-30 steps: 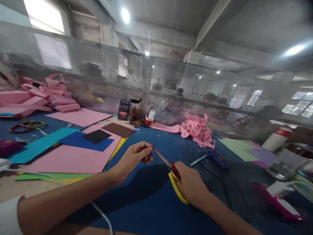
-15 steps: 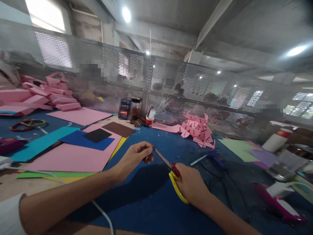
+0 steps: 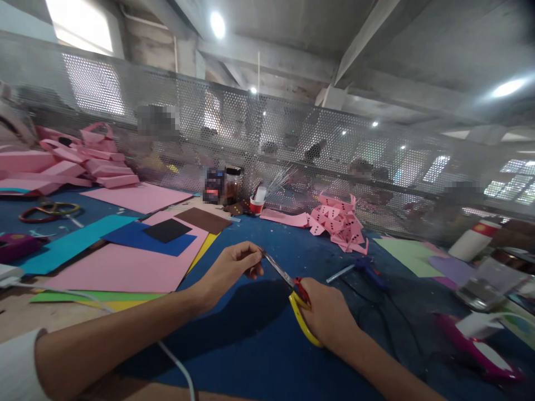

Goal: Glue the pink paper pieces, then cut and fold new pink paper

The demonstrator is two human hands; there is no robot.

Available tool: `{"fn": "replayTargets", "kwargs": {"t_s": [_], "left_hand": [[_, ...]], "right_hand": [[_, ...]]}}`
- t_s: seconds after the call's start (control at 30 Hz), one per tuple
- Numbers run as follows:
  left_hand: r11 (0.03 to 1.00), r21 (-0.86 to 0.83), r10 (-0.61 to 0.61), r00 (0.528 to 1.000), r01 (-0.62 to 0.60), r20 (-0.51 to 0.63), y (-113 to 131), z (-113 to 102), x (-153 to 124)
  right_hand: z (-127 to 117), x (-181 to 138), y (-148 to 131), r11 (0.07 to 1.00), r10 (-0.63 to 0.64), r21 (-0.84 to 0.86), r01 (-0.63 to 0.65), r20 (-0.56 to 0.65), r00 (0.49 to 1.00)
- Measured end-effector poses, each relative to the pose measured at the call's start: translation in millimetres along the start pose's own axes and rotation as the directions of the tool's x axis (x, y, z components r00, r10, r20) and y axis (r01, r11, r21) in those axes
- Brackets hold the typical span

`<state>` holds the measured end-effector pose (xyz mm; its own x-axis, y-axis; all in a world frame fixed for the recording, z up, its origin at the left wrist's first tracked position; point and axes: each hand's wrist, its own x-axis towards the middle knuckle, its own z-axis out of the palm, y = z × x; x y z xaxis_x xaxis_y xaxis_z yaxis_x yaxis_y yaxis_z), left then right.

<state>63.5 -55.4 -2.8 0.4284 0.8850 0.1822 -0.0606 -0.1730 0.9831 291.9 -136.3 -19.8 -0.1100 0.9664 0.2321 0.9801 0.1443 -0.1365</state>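
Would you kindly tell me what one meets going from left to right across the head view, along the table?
pink sheet → left hand → scissors → right hand → white bottle

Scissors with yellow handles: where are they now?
In the head view, low at centre over the blue table: the right hand holds the scissors by the handles, the left hand pinches at their blade tip.

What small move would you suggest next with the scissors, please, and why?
Probably draw the left hand slightly back from the blade tips before any snip. The right hand grips the scissors by their yellow handles, and the left fingertips pinch at the tips; what they pinch is too small to see.
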Motion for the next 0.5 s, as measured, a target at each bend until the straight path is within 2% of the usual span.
{"fn": "replayTargets", "kwargs": {"t_s": [0.23,0.5], "left_hand": [[1.000,0.011,-0.004,1.000,0.004,0.004,0.3,0.0,0.7],[1.000,0.001,-0.015,1.000,0.015,0.013,1.5,0.9,1.2]], "right_hand": [[2.3,-1.3,2.2,1.000,-0.007,-0.003,0.007,-0.028,1.000],[-0.5,-0.1,1.6,1.000,0.006,-0.022,-0.006,-0.004,1.000]]}}
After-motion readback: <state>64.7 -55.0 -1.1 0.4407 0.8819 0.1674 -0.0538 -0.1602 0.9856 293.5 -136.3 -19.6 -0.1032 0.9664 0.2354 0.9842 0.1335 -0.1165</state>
